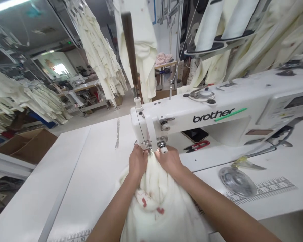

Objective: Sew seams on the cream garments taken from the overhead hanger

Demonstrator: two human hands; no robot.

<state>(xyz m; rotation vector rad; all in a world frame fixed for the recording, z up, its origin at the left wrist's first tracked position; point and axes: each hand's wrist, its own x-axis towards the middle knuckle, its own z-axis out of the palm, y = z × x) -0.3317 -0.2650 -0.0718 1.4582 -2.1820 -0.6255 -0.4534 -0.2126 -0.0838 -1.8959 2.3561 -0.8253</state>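
A cream fabric piece (159, 198) with small red prints lies bunched on the white sewing table (96, 161), its far edge under the needle of a white Brother sewing machine (217, 114). My left hand (137, 162) grips the cloth just left of the presser foot (149, 148), fingers closed on it. Just right of the needle, my right hand (169, 160) presses and pinches the same cloth. Both hands nearly touch the foot.
Red thread snips (198, 146) and a phone (195, 134) lie under the machine arm. A clear disc (236, 181) and a printed ruler (265, 190) lie to the right. Cream garments hang overhead and on racks at left. A cardboard box (27, 144) stands beyond the table's left edge.
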